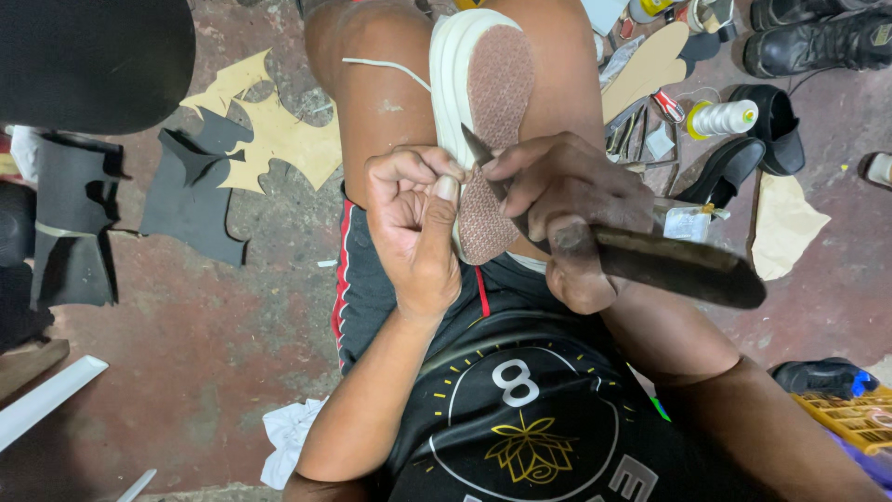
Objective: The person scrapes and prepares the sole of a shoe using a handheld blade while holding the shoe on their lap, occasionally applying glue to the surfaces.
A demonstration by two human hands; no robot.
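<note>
A white shoe point(457, 65) with a brown textured sole point(497, 93) lies sole-up on my lap, between my knees. My left hand point(413, 218) grips the near edge of the sole, thumb pressed on the rim. My right hand point(567, 209) holds a long dark knife point(683, 265); its blade tip point(476, 147) touches the sole's edge just beside my left thumb. A thin white thread point(386, 67) runs from the shoe across my left knee.
Black and tan cut-out leather pieces point(232, 149) lie on the reddish floor at left. At right are a white thread spool point(725, 118), tan insoles point(646, 65), black shoes point(818, 37), tools and a yellow crate point(850, 418). A white rag point(288, 437) lies near my left elbow.
</note>
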